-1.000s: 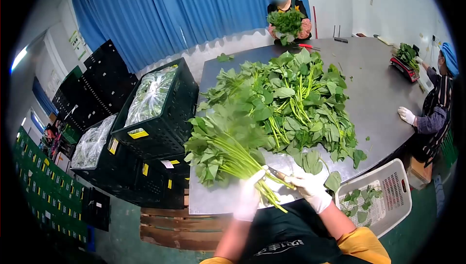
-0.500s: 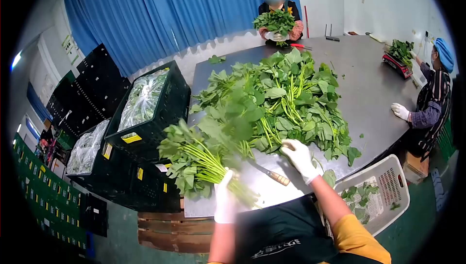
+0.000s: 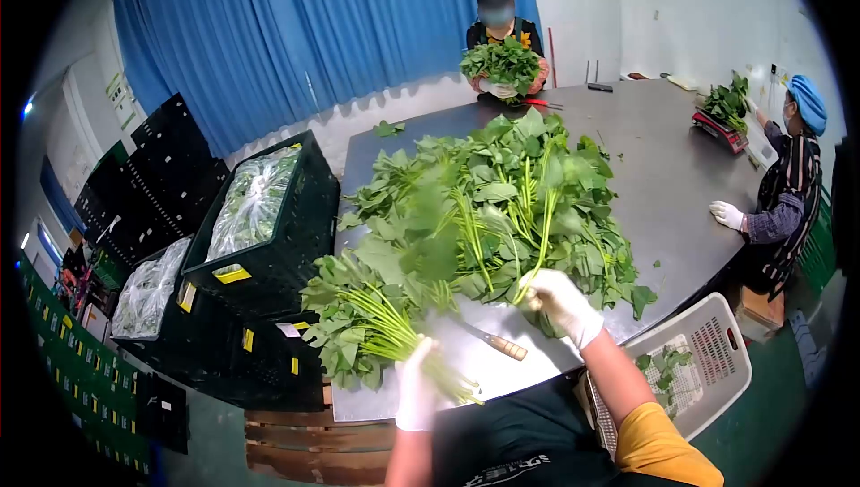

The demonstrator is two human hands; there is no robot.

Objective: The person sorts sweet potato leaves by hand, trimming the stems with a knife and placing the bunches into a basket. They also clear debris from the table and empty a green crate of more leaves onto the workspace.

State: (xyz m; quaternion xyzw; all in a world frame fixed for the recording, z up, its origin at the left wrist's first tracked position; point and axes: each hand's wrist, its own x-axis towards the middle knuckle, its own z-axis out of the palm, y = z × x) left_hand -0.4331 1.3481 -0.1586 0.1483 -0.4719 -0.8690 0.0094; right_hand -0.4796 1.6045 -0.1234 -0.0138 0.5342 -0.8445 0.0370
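Knife (image 3: pixel 491 340) released since a second ago; now lying free on counter (image 3: pixel 681 173) between both hands. Right hand (image 3: pixel 560 303) moved up into loose pile (image 3: pixel 502 209), fingers closed round fresh stems. Left hand (image 3: pixel 417 388), fingers clenched, gripping bundle (image 3: pixel 367 330) at counter's near edge.

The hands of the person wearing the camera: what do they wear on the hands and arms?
Both the left hand and the right hand wear thin white gloves that end at the wrists. The forearms are bare. A yellow sleeve covers the right upper arm. A black apron with white lettering hangs in front.
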